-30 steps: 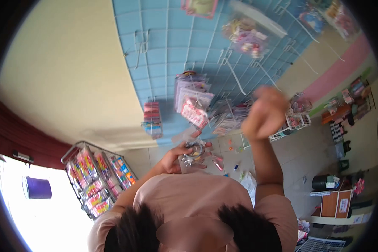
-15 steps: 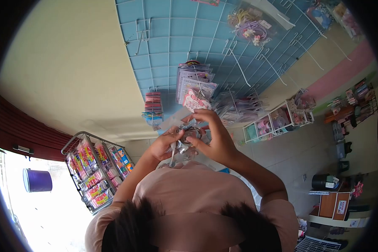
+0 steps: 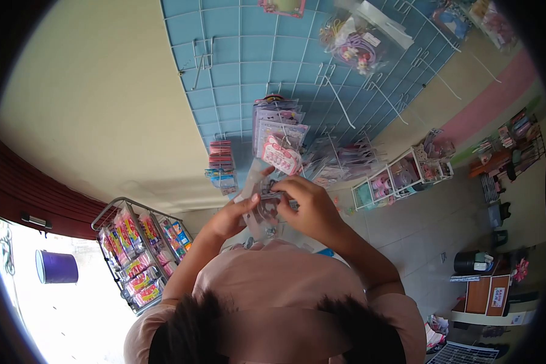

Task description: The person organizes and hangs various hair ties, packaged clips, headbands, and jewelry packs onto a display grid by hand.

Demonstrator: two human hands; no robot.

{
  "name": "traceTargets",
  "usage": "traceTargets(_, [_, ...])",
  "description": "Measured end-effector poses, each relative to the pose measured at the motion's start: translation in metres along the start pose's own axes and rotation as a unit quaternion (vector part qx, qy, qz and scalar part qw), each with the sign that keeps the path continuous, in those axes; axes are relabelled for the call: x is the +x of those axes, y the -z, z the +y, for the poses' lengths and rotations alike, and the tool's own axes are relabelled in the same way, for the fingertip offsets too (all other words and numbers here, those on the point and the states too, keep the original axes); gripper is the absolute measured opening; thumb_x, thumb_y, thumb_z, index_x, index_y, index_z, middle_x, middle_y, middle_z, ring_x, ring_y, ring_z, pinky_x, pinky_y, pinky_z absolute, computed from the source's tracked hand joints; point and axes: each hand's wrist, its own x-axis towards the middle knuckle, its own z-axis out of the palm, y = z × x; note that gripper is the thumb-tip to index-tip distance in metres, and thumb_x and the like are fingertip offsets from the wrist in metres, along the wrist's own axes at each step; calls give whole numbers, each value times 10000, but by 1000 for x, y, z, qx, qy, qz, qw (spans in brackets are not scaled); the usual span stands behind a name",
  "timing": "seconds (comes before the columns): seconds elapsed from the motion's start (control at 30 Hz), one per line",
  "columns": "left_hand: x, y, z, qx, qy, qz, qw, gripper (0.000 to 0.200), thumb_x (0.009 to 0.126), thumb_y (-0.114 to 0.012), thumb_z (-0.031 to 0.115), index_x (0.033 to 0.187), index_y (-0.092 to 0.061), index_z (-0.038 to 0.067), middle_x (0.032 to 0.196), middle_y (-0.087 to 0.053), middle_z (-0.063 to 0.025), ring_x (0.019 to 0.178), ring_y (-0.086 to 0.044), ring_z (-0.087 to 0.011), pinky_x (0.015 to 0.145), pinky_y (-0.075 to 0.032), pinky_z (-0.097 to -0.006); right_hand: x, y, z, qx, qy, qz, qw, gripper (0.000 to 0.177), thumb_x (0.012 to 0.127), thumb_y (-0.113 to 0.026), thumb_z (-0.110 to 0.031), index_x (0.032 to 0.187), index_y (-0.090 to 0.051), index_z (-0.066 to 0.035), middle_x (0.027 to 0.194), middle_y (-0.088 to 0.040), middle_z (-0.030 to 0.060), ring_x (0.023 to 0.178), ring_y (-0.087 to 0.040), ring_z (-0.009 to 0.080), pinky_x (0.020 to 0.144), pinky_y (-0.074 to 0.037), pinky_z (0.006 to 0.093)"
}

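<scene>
In front of my chest, my left hand (image 3: 232,217) grips a clear plastic bag (image 3: 262,221) by its side, thumb on the front face. My right hand (image 3: 309,205) is at the bag's upper right part, its fingers curled and bent inward. Small dark and greyish pieces show near those fingertips, too blurred to name. Just beyond the hands, a pink-and-white card pack (image 3: 281,156) hangs in front of several lilac packs (image 3: 279,121) on a hook.
A white wire grid (image 3: 239,64) on a blue panel carries hooks and packets, including a bag of colourful hair ties (image 3: 361,48). Red and blue packets (image 3: 221,161) hang lower left. A metal display rack (image 3: 136,255) stands left; a white shelf unit (image 3: 400,173) stands right.
My right hand has curled its fingers in at the bag's upper part; before, they spread around it. The bag now stands more upright, and brownish loops seen earlier are mostly hidden. The view shifted slightly.
</scene>
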Motion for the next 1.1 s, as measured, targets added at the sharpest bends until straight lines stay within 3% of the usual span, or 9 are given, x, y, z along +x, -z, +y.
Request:
traceTargets(0.1, [-7, -5, -4, -55, 17, 0, 998, 811, 856, -599, 451, 1462, -185, 108, 1249, -493, -133, 1030, -540, -206, 820, -497, -379, 6, 18, 6, 161, -59, 100, 980, 239, 843, -613, -65, 1067, -557, -2, 901, -642, 117, 771, -668, 209, 626, -569, 284])
traceTargets(0.2, [-6, -8, -6, -121, 54, -16, 991, 788, 856, -587, 473, 1455, -219, 118, 1229, -509, -138, 970, -555, -199, 808, -496, -372, 11, 60, -3, 424, -115, 156, 885, 191, 889, -592, -91, 1039, -537, 14, 944, -647, 120, 842, -662, 174, 641, -587, 285])
traceTargets(0.37, [-11, 0, -34, -329, 168, 1, 929, 847, 843, -355, 694, 1450, -229, 117, 1095, -518, -119, 948, -525, -224, 795, -459, -413, 20, 101, -4, 342, -54, 338, 875, 206, 910, -592, -141, 1029, -537, 18, 921, -662, 145, 824, -666, 182, 617, -591, 290])
traceTargets(0.47, [-11, 2, -42, -333, 145, -4, 932, 769, 854, -376, 591, 1444, -245, 116, 1064, -516, -114, 945, -510, -237, 813, -440, -417, 26, 117, -3, 323, 3, 387, 864, 209, 912, -588, -145, 1035, -534, 16, 900, -666, 152, 784, -670, 181, 592, -591, 285])
traceTargets(0.5, [-11, 6, -45, -345, 124, -15, 930, 700, 816, -472, 383, 1429, -270, 112, 1068, -514, -122, 968, -520, -253, 832, -444, -440, 29, 120, -4, 321, 15, 401, 858, 209, 912, -588, -143, 1034, -533, 18, 897, -667, 152, 780, -670, 182, 588, -591, 285])
traceTargets(0.63, [-9, 20, -50, -230, 143, -8, 963, 763, 689, -567, 34, 1402, -307, 113, 1084, -526, -125, 981, -547, -258, 869, -464, -444, 42, 134, -8, 306, 38, 426, 850, 215, 911, -590, -142, 1024, -528, 29, 891, -671, 158, 768, -674, 197, 569, -589, 285])
traceTargets(0.73, [-11, 11, -45, -163, 141, -28, 976, 783, 728, -551, -43, 1427, -261, 157, 1226, -510, -115, 1086, -538, -244, 966, -412, -460, 51, 141, -9, 302, 39, 426, 852, 219, 911, -592, -150, 1023, -531, 28, 898, -672, 163, 746, -680, 205, 569, -586, 284])
traceTargets(0.83, [-11, -13, -36, -143, 119, 46, 981, 744, 747, -596, -81, 1395, -316, 155, 1223, -533, -92, 1099, -542, -221, 946, -425, -408, 59, 146, -11, 296, 20, 422, 857, 215, 911, -593, -148, 1022, -536, 27, 897, -672, 158, 759, -681, 201, 571, -586, 286])
traceTargets(1.1, [20, -40, 10, -25, -30, 27, 999, 502, 788, -699, 38, 1227, -466, 109, 1082, -615, -22, 995, -587, -121, 809, -502, -301, 71, 139, -3, 278, 1, 447, 850, 194, 910, -589, -126, 1009, -553, 37, 888, -669, 136, 769, -673, 172, 563, -583, 264])
